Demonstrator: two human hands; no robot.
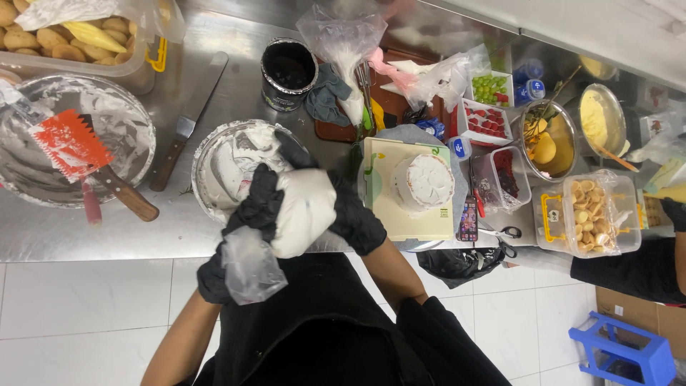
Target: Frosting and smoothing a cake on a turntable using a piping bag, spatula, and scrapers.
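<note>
Both my hands wear black gloves and hold a clear piping bag (296,214) swollen with white cream. My left hand (246,221) grips the twisted, empty tail of the bag, which hangs down near my apron. My right hand (350,211) cups the full part from the right side. The bag sits just in front of a metal bowl (207,161) smeared with cream. To the right, a small round white-frosted cake (425,182) stands on a pale square board (389,214).
A larger cream-smeared bowl (136,121) with a red scraper (68,146) and knife lies left. A black tin (288,71), another piping bag (346,53), fruit boxes (486,107), a phone (469,218), scissors (500,234) and cookie tubs (593,214) crowd the steel counter. Another person's gloved hand (674,213) shows at the right edge; a blue stool (622,354) stands on the floor.
</note>
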